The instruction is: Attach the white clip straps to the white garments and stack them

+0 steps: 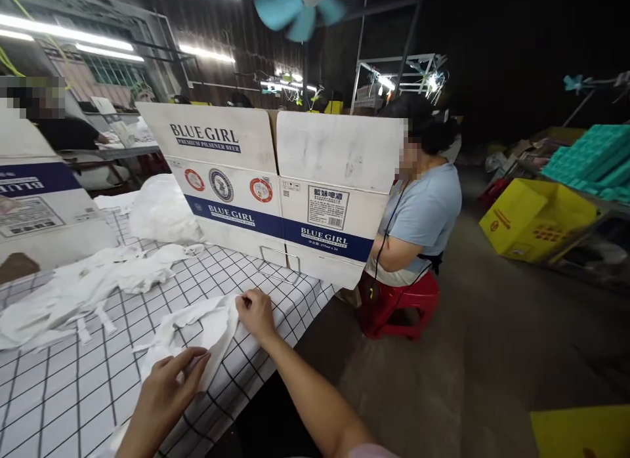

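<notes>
A white cloth piece (pixel 221 317) lies on the checked tablecloth in front of me, with an opening in its middle. My right hand (pixel 256 312) pinches its far right corner between thumb and fingers. Lower down, my left hand (pixel 172 382) is closed at the near edge of the same cloth, thumb and fingertips together. To the left, a loose pile of white cloth pieces (pixel 83 287) with narrow straps spreads over the table. Part of the cloth's near side is hidden behind my left hand.
An opened-out Blue Girl beer carton (pixel 236 182) stands across the table, by a wire stand (pixel 279 264). Another carton (pixel 44 202) and a white bundle (pixel 162 208) are leftward. A co-worker (pixel 423 202) sits on a red stool (pixel 406 307). A yellow bag (pixel 536 218) lies right.
</notes>
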### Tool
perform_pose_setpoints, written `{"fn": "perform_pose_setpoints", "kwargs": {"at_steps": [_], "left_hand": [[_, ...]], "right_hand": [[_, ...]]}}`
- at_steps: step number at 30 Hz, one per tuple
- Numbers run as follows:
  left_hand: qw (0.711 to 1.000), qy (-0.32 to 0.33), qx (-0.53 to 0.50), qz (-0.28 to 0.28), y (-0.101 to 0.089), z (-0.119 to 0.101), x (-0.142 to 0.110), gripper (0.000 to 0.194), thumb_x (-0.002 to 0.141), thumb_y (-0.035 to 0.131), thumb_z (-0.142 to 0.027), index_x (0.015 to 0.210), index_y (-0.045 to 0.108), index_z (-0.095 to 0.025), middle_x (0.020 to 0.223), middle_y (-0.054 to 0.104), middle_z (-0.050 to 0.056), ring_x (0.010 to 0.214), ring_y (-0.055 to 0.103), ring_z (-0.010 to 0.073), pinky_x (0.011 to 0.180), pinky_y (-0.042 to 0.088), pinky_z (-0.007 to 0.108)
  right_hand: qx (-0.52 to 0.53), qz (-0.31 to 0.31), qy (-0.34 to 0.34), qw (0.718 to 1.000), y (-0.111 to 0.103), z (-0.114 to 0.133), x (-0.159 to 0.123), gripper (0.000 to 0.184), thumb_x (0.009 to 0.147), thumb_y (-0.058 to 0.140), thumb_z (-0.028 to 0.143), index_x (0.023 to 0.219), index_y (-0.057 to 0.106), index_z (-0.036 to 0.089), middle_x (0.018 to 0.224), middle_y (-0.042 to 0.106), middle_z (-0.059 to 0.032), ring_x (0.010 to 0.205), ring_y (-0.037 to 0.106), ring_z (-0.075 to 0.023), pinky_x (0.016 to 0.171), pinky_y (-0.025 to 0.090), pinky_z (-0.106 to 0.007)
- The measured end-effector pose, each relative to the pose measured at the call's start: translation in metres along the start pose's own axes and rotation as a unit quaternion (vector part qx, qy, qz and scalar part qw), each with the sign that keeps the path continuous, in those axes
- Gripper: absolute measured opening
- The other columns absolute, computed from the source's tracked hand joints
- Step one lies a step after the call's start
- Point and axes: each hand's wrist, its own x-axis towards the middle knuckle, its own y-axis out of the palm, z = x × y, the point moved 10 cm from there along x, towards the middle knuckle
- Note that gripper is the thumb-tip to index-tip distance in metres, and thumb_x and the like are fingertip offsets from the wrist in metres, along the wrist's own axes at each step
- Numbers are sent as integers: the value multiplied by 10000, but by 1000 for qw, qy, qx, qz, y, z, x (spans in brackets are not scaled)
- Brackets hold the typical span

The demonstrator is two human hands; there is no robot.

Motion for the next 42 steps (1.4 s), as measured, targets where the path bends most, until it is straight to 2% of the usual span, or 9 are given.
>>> {"fn": "perform_pose_setpoints", "kwargs": {"at_steps": [4, 7, 16, 20, 26, 31, 35, 39, 42], "left_hand": [[1000, 6, 25, 6, -12, -31, -6, 296, 761, 608, -519, 788, 776, -277, 805, 803, -16, 669, 702, 213, 584, 530, 257], [999, 19, 30, 17, -16, -38, -11, 296, 782, 591, -511, 769, 762, -270, 761, 793, -24, 575, 668, 184, 568, 513, 248], [997, 32, 54, 45, -20, -4, -23, 375, 848, 590, -594, 802, 757, -262, 746, 769, 1, 565, 639, 201, 624, 478, 283], [997, 38, 47, 54, -33, -14, -33, 433, 875, 557, -573, 633, 631, -222, 595, 643, 20, 596, 603, 202, 630, 437, 279], [997, 37, 47, 51, -52, -16, -38, 375, 905, 540, -401, 601, 493, -187, 627, 585, 9, 612, 498, 139, 686, 375, 272], [996, 48, 64, 37, -52, -9, -35, 311, 920, 568, -304, 637, 514, -186, 638, 618, 17, 638, 527, 153, 845, 422, 339], [993, 75, 82, 42, -45, -17, -27, 285, 927, 569, -229, 652, 515, -179, 676, 642, 24, 674, 578, 164, 904, 410, 369], [995, 91, 31, 21, -56, -23, -25, 279, 924, 591, -263, 660, 566, -173, 616, 588, 5, 648, 541, 147, 796, 406, 314], [994, 67, -63, 55, -66, -17, -28, 292, 905, 622, -364, 698, 633, -158, 605, 573, -5, 613, 486, 125, 638, 352, 264]], "right_hand": [[21, 12, 4, 1000, 2, 0, 0, 180, 897, 607, 254, 720, 624, 225, 752, 645, -7, 719, 586, -169, 724, 457, -282], [30, 10, 7, 999, 1, 1, 1, 183, 885, 606, 247, 703, 616, 225, 751, 651, -8, 725, 592, -169, 741, 461, -284], [30, -30, 4, 999, -11, 3, 4, 207, 870, 571, 270, 674, 617, 224, 743, 704, -19, 700, 628, -171, 711, 481, -274], [28, -37, -17, 999, -18, 10, 0, 253, 854, 524, 312, 626, 594, 231, 660, 693, -35, 644, 621, -188, 668, 481, -283], [40, -16, -52, 998, -25, 17, -1, 356, 864, 489, 479, 696, 664, 217, 671, 714, -85, 645, 631, -232, 635, 498, -320], [40, 3, -91, 995, -26, 37, -2, 416, 865, 475, 482, 939, 760, 189, 1010, 759, -170, 943, 689, -308, 824, 558, -449], [41, 127, -163, 977, 3, 83, -29, 395, 910, 510, 450, 1092, 787, 235, 1220, 740, -132, 1172, 659, -303, 1039, 505, -489], [44, 313, -194, 929, 36, 115, -73, 421, 973, 502, 525, 855, 799, 251, 776, 757, -41, 742, 699, -216, 726, 567, -326], [49, 380, -157, 910, 34, 114, -80, 452, 904, 602, 604, 734, 768, 220, 649, 700, -16, 600, 627, -187, 574, 491, -285]]}}
